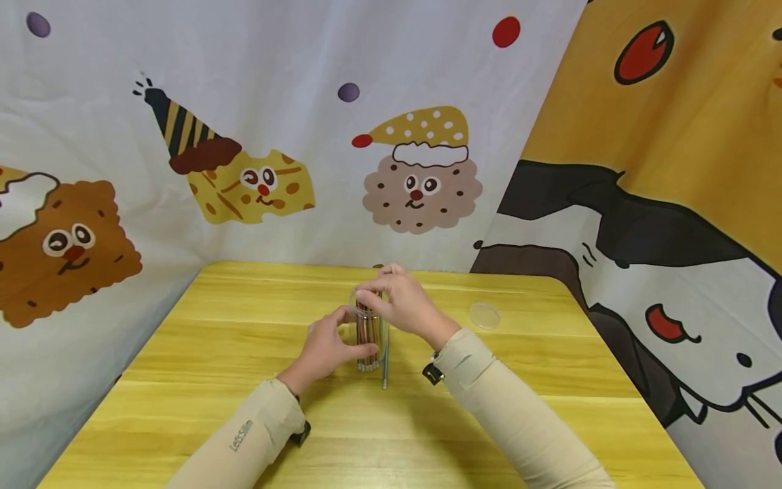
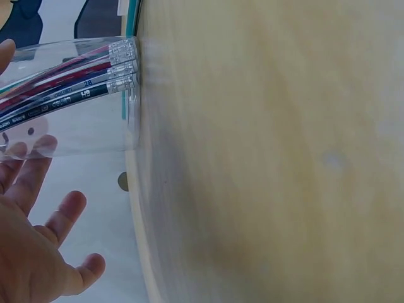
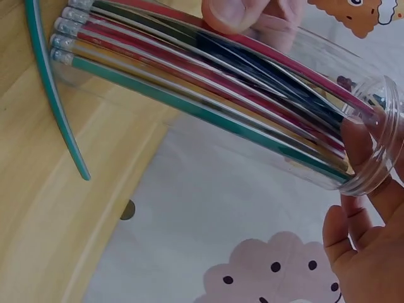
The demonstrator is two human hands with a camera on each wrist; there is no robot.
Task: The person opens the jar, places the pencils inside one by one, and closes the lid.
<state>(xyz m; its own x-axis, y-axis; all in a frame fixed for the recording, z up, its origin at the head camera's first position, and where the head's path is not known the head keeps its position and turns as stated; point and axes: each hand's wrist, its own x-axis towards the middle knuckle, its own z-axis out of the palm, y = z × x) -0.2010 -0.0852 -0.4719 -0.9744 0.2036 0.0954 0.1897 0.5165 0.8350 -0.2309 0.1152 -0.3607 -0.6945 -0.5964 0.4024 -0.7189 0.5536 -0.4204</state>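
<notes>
A tall clear plastic jar (image 1: 370,343) full of pencils stands tilted on the table, eraser ends down. My left hand (image 1: 328,346) holds the jar's side, thumb in front and fingers behind; in the left wrist view its other fingers spread away. Over the open mouth bends my right hand (image 1: 403,299). In the right wrist view its fingers (image 3: 358,142) reach into the mouth (image 3: 379,170) at the pencils' upper ends; whether they pinch one is hidden. The pencils (image 3: 208,82) are red, teal, yellow and dark. A loose teal pencil (image 1: 385,367) lies beside the jar.
A clear round lid (image 1: 485,316) lies flat on the wooden table (image 1: 525,380), right of the hands. Behind the table's far edge hangs a cartoon-printed cloth (image 1: 293,81), and more cloth hangs along the sides.
</notes>
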